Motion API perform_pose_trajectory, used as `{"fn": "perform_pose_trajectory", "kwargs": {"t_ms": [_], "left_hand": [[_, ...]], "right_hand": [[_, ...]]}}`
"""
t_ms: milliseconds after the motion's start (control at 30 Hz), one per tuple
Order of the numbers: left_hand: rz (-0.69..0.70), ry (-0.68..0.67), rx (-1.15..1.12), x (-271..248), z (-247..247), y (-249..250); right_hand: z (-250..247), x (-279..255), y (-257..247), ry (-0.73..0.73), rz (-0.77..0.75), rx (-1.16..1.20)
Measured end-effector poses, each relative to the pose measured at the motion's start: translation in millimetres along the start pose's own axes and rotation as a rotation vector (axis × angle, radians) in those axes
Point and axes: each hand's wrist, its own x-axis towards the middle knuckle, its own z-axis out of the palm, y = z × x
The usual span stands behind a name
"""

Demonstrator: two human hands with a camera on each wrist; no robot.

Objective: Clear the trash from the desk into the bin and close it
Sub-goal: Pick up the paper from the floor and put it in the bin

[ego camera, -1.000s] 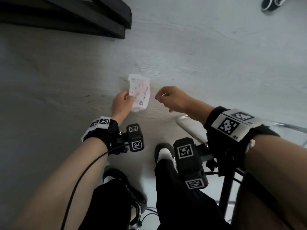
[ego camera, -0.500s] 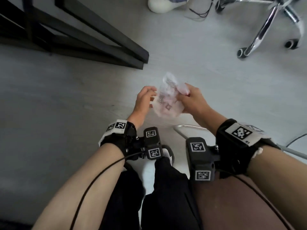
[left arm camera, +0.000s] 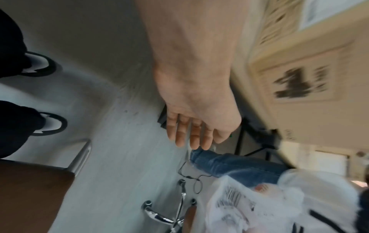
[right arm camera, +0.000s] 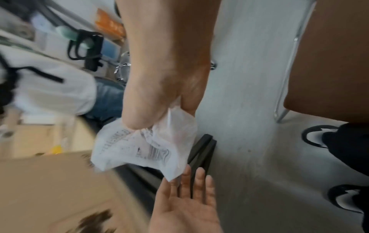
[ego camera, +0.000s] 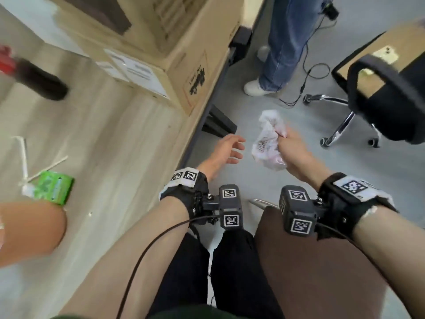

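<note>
Crumpled white plastic wrapper with a barcode (ego camera: 268, 143), a moment ago on the floor, is now bunched in the right hand (ego camera: 291, 150); the left hand (ego camera: 226, 149) has let go, fingers spread beside it. Binning comes next, though no bin shows. Left of the wrapper, the pale wood tabletop (ego camera: 110, 139) carries a green carton (ego camera: 54, 188).

Open grey floor (ego camera: 287, 180) mid-frame, between desk (ego camera: 110, 143) edge at left and office chair (ego camera: 379, 100) at right. Cardboard box (ego camera: 147, 49) blocks desk's upper part. Standing person's legs (ego camera: 282, 42) and cable (ego camera: 305, 72) obstruct top centre. Green carton (ego camera: 51, 187) and dark bottle (ego camera: 39, 77) on desk at left.
</note>
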Motion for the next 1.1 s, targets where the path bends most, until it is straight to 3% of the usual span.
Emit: {"fn": "perform_pose_trajectory", "kwargs": {"t_ms": [133,200,367,467,567,667,767,833,900,1000,1100], "left_hand": [[0.085,0.029,-0.130,-71,-35,63],[0.172,0.086,-0.163,-106,-66,82],[0.264,0.325,-0.084,-189,-162,94],[0.284,0.510,-0.094,-238,-219,88],[0.350,0.777,-0.108,-288,-271,74],[0.372,1.083,-0.148,-325,-317,43],[0.276,1.273,-0.213,-346,-347,-1],[0.196,1.285,-0.251,-352,-359,-28],[0.111,1.174,-0.263,-354,-367,-49],[0.008,0.902,-0.213,-355,-376,-69],[-0.014,0.746,-0.202,-357,-382,-80]], "right_hand": [[26,-37,-90,-0.124,-0.058,-0.006],[54,-53,-123,-0.257,-0.077,-0.004],[152,-89,-173,-0.602,-0.036,-0.116],[213,-112,-195,-0.797,-0.177,-0.252],[263,-129,-207,-0.776,-0.372,-0.509],[309,-142,-204,-0.743,-0.458,-0.640],[351,-147,-193,-0.731,-0.495,-0.611],[377,-150,-189,-0.663,-0.554,-0.571],[399,-156,-187,-0.669,-0.634,-0.521],[427,-167,-180,-0.831,-0.728,-0.538],[449,-165,-162,-0.939,-0.870,-0.733]]}}
